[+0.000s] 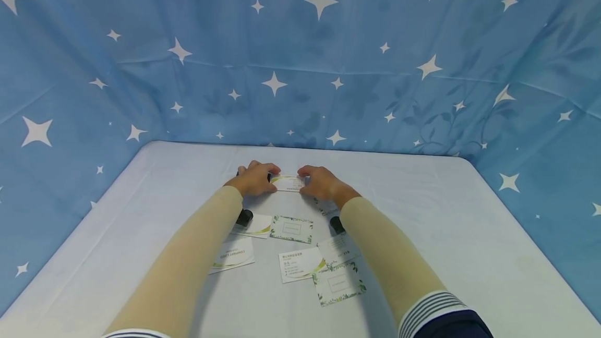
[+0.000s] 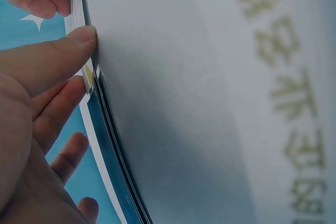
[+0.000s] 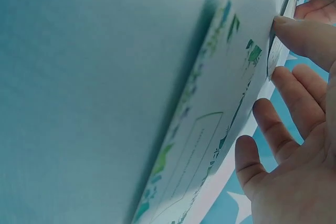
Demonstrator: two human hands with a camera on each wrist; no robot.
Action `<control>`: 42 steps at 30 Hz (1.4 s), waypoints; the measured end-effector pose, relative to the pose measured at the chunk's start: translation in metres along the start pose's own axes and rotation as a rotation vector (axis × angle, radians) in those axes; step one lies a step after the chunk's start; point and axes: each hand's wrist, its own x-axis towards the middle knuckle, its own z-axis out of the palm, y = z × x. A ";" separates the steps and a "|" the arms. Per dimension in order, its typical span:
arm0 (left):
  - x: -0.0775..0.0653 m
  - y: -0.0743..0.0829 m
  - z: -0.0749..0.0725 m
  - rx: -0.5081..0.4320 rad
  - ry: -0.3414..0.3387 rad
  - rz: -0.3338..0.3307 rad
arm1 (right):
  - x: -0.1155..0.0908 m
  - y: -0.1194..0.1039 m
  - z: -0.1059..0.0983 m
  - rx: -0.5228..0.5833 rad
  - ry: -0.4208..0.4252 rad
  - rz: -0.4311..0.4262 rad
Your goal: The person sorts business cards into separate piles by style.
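Left hand (image 1: 255, 178) pinching the left end of a white card (image 1: 288, 183) between thumb and fingers, the card level between both hands over the white table (image 1: 422, 213), right hand (image 1: 324, 183) pinching its right end, leaf-edged card (image 1: 324, 207) partly hidden just below.

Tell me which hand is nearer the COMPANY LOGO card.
Left. The left hand is beyond the COMPANY LOGO card, nearly straight ahead; the right hand is also beyond it, but well off to the right.
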 end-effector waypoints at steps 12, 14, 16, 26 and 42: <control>-0.020 -0.003 -0.007 -0.072 0.006 0.023 | -0.014 -0.010 0.000 0.082 0.017 -0.016; -0.028 -0.005 -0.008 -0.073 0.004 0.039 | -0.020 -0.014 0.002 0.105 0.019 -0.029; -0.037 -0.006 -0.008 -0.071 0.002 0.054 | -0.026 -0.020 0.006 0.113 0.012 -0.052; -0.084 -0.021 -0.004 -0.028 -0.050 0.085 | -0.054 -0.052 0.030 -0.016 -0.057 -0.263; -0.122 -0.053 0.008 -0.023 -0.008 0.103 | -0.070 -0.078 0.058 -0.209 -0.036 -0.217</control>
